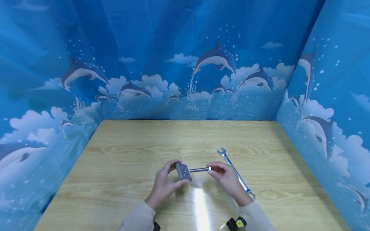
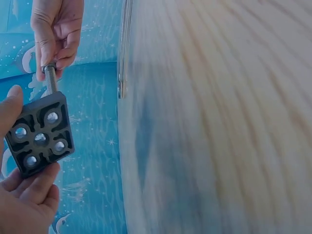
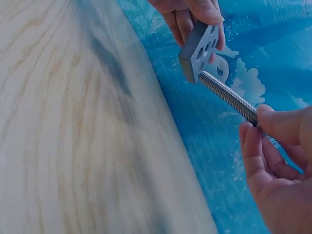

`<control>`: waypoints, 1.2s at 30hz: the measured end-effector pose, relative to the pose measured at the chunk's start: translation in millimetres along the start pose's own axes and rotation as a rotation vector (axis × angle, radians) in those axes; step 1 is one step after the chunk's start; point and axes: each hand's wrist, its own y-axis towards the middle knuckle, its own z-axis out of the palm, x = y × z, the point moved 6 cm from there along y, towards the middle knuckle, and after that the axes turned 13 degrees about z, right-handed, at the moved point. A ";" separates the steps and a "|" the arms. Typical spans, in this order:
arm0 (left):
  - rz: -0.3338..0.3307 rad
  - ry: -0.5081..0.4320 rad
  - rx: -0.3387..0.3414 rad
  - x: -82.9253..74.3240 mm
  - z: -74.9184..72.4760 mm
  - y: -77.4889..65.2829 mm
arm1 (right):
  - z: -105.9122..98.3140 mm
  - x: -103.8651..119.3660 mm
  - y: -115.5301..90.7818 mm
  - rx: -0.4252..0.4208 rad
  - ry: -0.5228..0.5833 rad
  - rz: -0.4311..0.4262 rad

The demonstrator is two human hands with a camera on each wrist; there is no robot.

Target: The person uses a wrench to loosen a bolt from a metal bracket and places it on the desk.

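My left hand (image 1: 164,184) grips a square grey plate (image 1: 183,171) by its edges, thumb on one side and fingers on the other. In the left wrist view the plate (image 2: 41,138) shows several round holes and a ribbed face. Between its fingertips my right hand (image 1: 228,179) pinches the head of a long threaded bolt (image 1: 199,169). The bolt (image 3: 229,97) points at the plate, its tip close to a corner hole; whether it touches or enters the hole I cannot tell. Both are held above the table.
A combination wrench (image 1: 235,171) lies slantwise on the wooden table (image 1: 130,141), partly behind the right hand and wrist. Blue dolphin-print curtains (image 1: 150,64) stand along the table's back and sides.
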 end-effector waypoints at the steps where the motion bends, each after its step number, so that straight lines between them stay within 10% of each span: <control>1: -0.012 0.017 0.006 5.8 0.5 -1.4 | -0.8 -2.5 1.4 -0.013 0.013 0.024; 13: -0.280 0.113 0.048 34.2 -14.2 -11.2 | -6.0 -39.7 26.2 -0.160 0.100 0.230; 19: -0.307 0.157 0.065 46.3 -22.1 -17.1 | -5.7 -47.6 30.5 -0.211 0.087 0.302; 30: -0.342 0.280 0.122 57.4 -28.4 -12.6 | -1.9 -51.6 44.7 -0.189 0.055 0.239; 36: -0.392 0.387 0.216 64.3 -31.7 -11.0 | 3.6 -44.1 47.3 -0.182 -0.168 0.128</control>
